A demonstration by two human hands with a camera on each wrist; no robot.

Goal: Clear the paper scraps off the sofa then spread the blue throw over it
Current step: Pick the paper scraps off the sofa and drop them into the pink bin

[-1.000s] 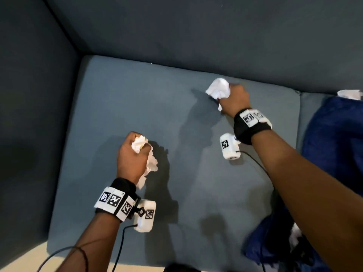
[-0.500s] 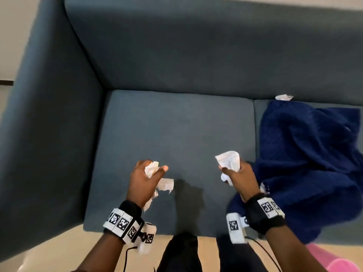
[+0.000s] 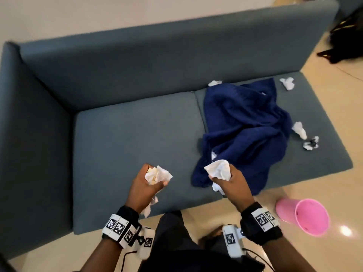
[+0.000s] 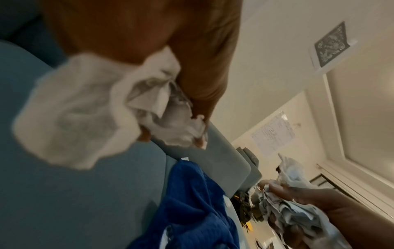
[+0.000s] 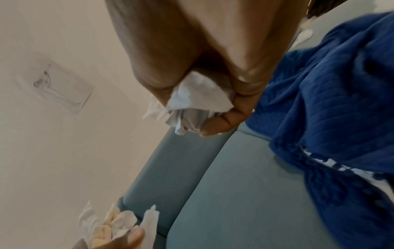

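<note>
My left hand (image 3: 146, 186) grips a bunch of crumpled white paper scraps (image 3: 157, 174) over the front of the left seat cushion. My right hand (image 3: 228, 183) grips another wad of white paper (image 3: 219, 169) over the near corner of the rumpled blue throw (image 3: 243, 132), which lies on the right cushion of the grey-blue sofa (image 3: 133, 134). More scraps lie on the sofa: one behind the throw (image 3: 214, 83), one at the far right back (image 3: 287, 83), two to the throw's right (image 3: 299, 130) (image 3: 311, 143). The left wrist view shows the paper (image 4: 89, 107) in my fingers; the right wrist view shows its wad (image 5: 196, 99).
A pink bin (image 3: 306, 216) lies tipped on the tiled floor by the sofa's front right. A dark bag (image 3: 345, 36) sits on the floor beyond the sofa's right end. The sofa's left armrest (image 3: 29, 144) stands high. My legs (image 3: 172, 232) are at the sofa's front edge.
Both hands have drawn back from the cushion toward the sofa's front edge, still holding their paper. My view has pulled back, so the whole sofa, more scraps and the pink bin show.
</note>
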